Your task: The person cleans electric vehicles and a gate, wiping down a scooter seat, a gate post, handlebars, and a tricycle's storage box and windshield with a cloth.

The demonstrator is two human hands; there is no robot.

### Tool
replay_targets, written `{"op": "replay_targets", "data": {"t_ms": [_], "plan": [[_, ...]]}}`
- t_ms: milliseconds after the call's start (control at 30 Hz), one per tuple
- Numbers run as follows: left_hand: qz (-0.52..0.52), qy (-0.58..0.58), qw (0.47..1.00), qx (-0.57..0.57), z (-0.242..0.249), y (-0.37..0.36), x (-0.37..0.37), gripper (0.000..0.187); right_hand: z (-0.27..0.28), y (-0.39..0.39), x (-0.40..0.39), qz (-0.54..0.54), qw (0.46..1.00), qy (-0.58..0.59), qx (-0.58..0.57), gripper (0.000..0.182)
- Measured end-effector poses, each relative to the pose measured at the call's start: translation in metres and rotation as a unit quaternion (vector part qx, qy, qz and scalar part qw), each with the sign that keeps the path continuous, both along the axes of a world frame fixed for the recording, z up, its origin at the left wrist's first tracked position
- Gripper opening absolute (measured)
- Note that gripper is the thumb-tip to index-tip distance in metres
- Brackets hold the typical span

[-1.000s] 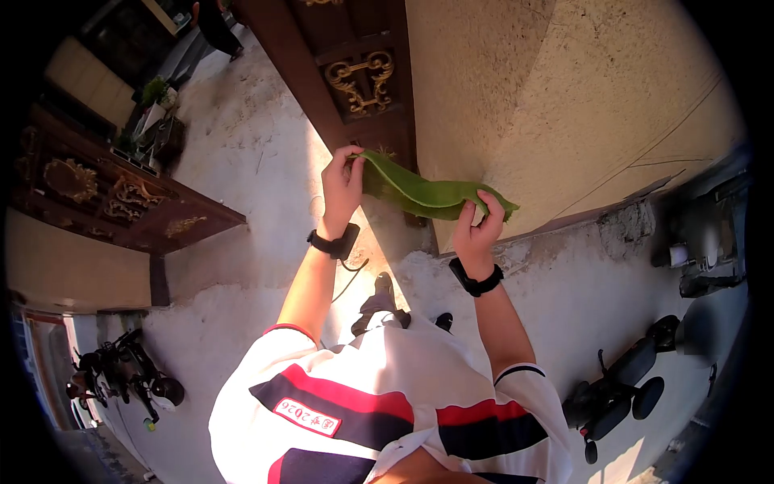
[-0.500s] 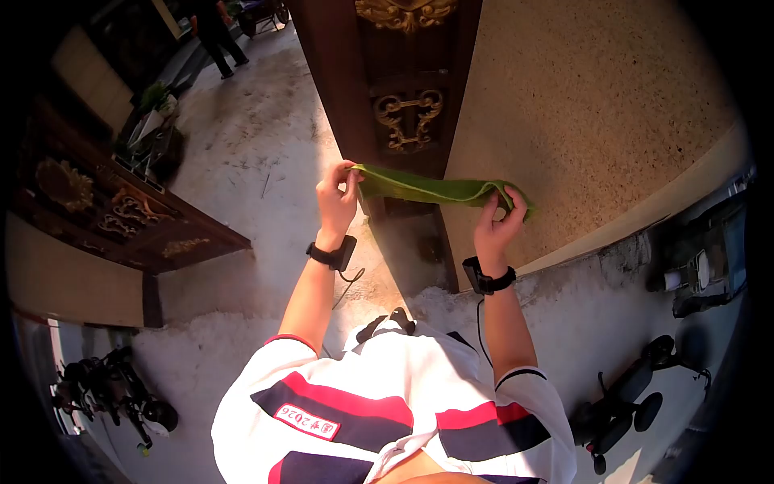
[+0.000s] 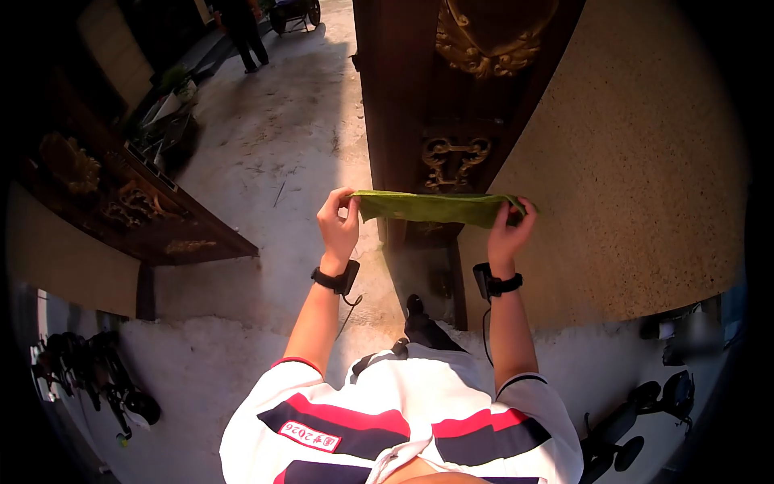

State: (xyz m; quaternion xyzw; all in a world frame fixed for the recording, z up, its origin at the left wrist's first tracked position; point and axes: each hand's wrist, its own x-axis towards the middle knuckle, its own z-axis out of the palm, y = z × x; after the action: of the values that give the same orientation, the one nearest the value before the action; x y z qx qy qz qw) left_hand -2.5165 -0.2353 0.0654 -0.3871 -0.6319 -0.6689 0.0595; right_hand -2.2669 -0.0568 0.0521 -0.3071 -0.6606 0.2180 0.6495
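Note:
A green cloth (image 3: 431, 208) is stretched level between my two hands, out in front of my chest. My left hand (image 3: 338, 226) pinches its left end between thumb and fingers. At the other end my right hand (image 3: 511, 231) grips the folded corner, fingers curled round it. Behind the cloth stands a dark wooden door leaf (image 3: 451, 105) with gold carved ornaments; the cloth overlaps its lower part in this view. Each wrist wears a black strapped device with a cable.
A second carved door leaf (image 3: 153, 210) stands swung inward at the left. Beyond the doorway lies a concrete yard (image 3: 282, 137) with a person (image 3: 239, 36) at the back. Scooters (image 3: 93, 375) are parked at the left, another scooter (image 3: 637, 423) at the right. A speckled wall (image 3: 637, 185) rises on the right.
The cloth has gone from sagging and twisted to flatter and more level. The door appears larger, and one foot now shows farther forward at the threshold. Both hands keep their hold.

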Motion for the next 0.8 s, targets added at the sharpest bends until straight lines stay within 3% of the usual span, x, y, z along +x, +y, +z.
{"op": "replay_targets", "data": {"t_ms": [267, 367, 467, 667, 800], "plan": [[-0.001, 0.070, 0.998, 0.009, 0.007, 0.049, -0.038, 0.013, 0.009, 0.057, -0.083, 0.046, 0.998, 0.042, 0.018, 0.021], [-0.021, 0.108, 0.994, 0.007, 0.022, 0.080, -0.035, 0.016, 0.008, 0.080, -0.100, 0.082, 0.995, 0.040, -0.033, 0.020], [-0.043, 0.100, 0.994, 0.020, 0.028, 0.109, -0.039, 0.019, 0.019, 0.101, -0.107, 0.040, 0.999, 0.020, 0.017, 0.021], [-0.020, 0.123, 0.992, 0.026, 0.027, 0.165, -0.055, 0.028, 0.009, 0.140, -0.119, 0.076, 0.993, 0.063, -0.058, 0.020], [0.058, 0.222, 0.973, 0.008, 0.043, 0.182, -0.065, 0.035, 0.016, 0.146, -0.148, 0.050, 0.998, 0.022, 0.043, 0.022]]}}
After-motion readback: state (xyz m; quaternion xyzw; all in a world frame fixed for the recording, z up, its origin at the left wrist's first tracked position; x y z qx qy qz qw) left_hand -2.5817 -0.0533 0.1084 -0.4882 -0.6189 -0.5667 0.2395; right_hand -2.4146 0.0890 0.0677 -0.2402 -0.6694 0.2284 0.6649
